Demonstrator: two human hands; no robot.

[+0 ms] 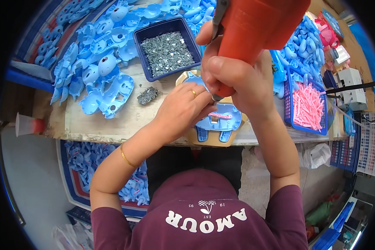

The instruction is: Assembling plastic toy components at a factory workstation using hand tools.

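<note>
My right hand [241, 77] is wrapped round a red electric screwdriver [254, 29], tilted with its metal tip pointing down. Under that tip lies a light-blue molded plastic shell [232, 121], seated in a tan holder [214, 141] at the table's front edge. A thin pink plastic strip [226, 116] runs across the shell's cutout. My left hand [181, 104] rests over the shell's left side, fingers curled together close to the screwdriver tip. Whatever those fingertips pinch is hidden. A small heap of screws [147, 96] sits on the table left of my left hand.
Beyond my hands stands a dark-blue bin [143, 62] of screws. Blue shells [108, 93] pile up at the left. At the right are a blue basket [288, 106] of pink strips [308, 109] and blue curved parts [304, 46]. A crate [66, 166] of blue parts sits below the table.
</note>
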